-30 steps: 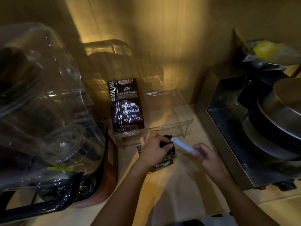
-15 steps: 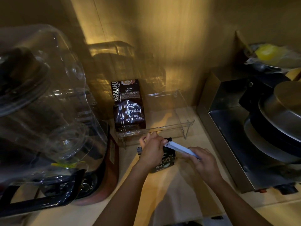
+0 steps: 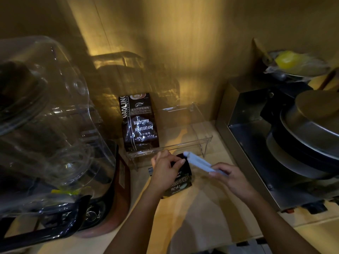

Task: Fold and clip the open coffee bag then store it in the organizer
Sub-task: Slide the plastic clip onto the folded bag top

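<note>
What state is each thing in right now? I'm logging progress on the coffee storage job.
Small coffee bag: on the counter, top folded over, not yet in the organizer.
White clip: one end at the bag's folded top; whether it is closed is unclear.
Left hand: pinching the fold.
Right hand: gripping the clip's other end.
Clear organizer: holds one bag, right side free.
Large coffee bag: upright in the organizer's left side.

One head-worn wide-angle view looks forward and down, close over the countertop (image 3: 192, 217) toward the wall.
</note>
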